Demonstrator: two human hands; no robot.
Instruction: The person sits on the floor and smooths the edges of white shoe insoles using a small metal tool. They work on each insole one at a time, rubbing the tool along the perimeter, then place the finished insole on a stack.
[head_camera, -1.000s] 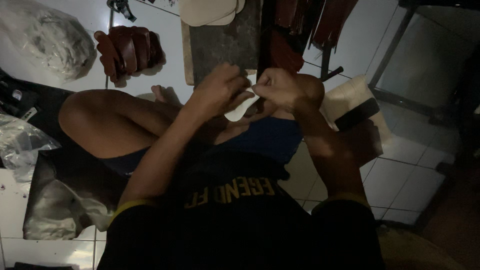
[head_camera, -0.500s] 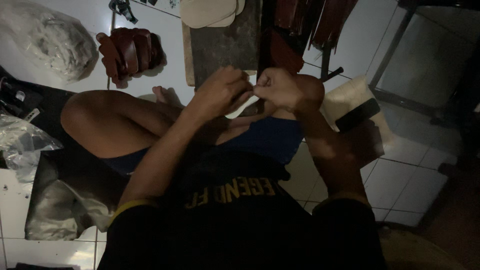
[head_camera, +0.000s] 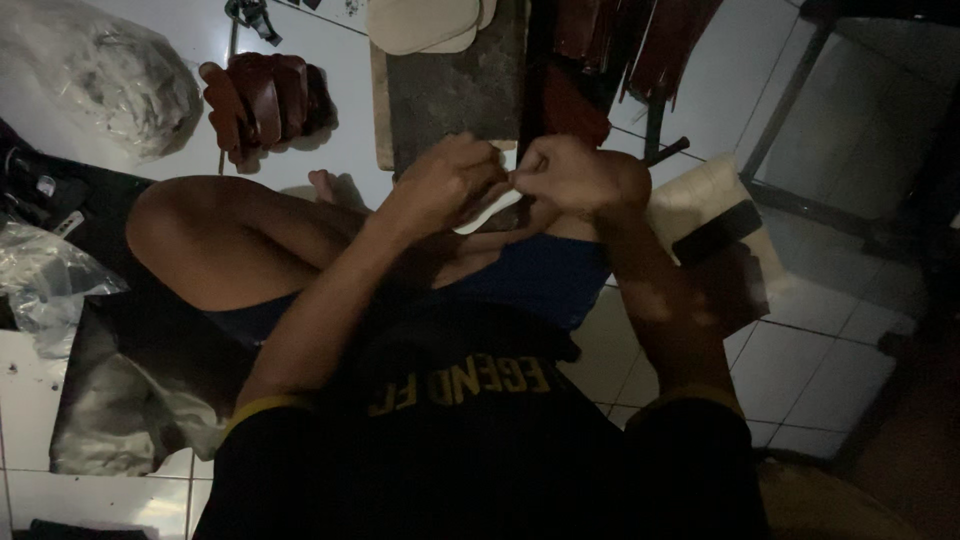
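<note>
Above lap, left hand (head_camera: 445, 190), right hand (head_camera: 580, 180) pinch pale strip (head_camera: 487, 210).

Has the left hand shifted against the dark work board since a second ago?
No. The left hand sits at the board's near edge as before, both hands pinching the white strip.

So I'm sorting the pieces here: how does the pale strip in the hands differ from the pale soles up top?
The pale strip is narrow and slightly curved, pinched between the left hand and right hand; the pale soles are broad, rounded, stacked and untouched beside the dark board. The strip is above the lap, the soles on the floor. Both are off-white.
</note>
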